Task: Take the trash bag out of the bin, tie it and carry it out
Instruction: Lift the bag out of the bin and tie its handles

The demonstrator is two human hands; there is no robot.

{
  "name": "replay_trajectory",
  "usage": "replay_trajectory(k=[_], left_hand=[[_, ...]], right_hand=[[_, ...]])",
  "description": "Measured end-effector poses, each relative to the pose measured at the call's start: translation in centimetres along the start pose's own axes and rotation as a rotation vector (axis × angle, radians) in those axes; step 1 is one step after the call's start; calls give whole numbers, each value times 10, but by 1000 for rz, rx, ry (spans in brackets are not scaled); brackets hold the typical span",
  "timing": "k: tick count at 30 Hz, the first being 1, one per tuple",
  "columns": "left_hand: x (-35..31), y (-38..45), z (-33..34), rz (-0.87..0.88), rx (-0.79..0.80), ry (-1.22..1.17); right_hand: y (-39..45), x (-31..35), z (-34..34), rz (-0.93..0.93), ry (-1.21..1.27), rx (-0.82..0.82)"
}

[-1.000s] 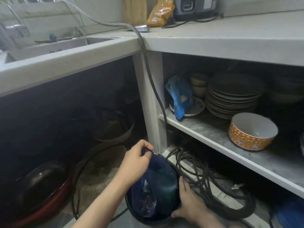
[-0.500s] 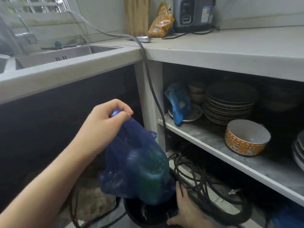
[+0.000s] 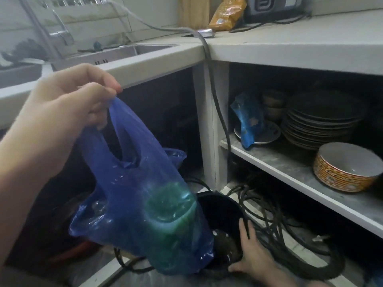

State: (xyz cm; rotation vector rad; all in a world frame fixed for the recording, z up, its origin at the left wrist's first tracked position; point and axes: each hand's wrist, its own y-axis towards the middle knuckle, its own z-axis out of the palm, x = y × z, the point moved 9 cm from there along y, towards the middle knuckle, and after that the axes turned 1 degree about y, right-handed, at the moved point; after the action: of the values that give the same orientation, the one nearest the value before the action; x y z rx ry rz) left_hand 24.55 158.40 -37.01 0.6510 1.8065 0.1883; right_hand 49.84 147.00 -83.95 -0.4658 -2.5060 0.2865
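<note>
My left hand [image 3: 64, 104] pinches one handle loop of a translucent blue trash bag [image 3: 132, 199] and holds it up in the air, clear of the bin. A green plastic container shows through the bag's lower part. The other handle hangs loose behind. A small black bin [image 3: 226, 208] stands on the floor below and to the right of the bag, and some debris lies at its bottom. My right hand [image 3: 252, 255] grips the bin's right rim and wall.
A coil of black cable [image 3: 275, 230] lies on the floor right beside the bin. A shelf [image 3: 290, 175] to the right carries stacked plates, a patterned bowl [image 3: 346, 168] and a blue packet. The counter edge and sink [image 3: 116, 54] are just above my left hand.
My left hand has lifted the blue bag from inside the bin up and to the left, fully out of it. My right hand stays on the bin.
</note>
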Motion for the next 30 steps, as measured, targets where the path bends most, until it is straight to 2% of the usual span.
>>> replay_trajectory(k=[2, 4, 8, 14, 18, 21, 25, 30], left_hand=[[6, 3, -14, -50, -48, -45], [10, 3, -18, -78, -28, -37], [23, -18, -10, -42, -30, 52], [79, -42, 3, -137, 19, 203], [108, -63, 11, -138, 101, 467], [123, -74, 17, -175, 85, 585], [142, -87, 27, -249, 94, 573], [162, -109, 38, -262, 191, 599]], right_hand=[[3, 1, -1, -14, 14, 14], [7, -2, -3, -25, 28, 36], [21, -7, -18, -56, 24, 73], [36, -5, -26, -75, -39, 118], [16, 0, -19, -53, -147, 51], [-4, 13, -3, -32, -199, 7], [-11, 29, 13, 3, -327, -65], [0, 30, -5, 15, -329, -175]])
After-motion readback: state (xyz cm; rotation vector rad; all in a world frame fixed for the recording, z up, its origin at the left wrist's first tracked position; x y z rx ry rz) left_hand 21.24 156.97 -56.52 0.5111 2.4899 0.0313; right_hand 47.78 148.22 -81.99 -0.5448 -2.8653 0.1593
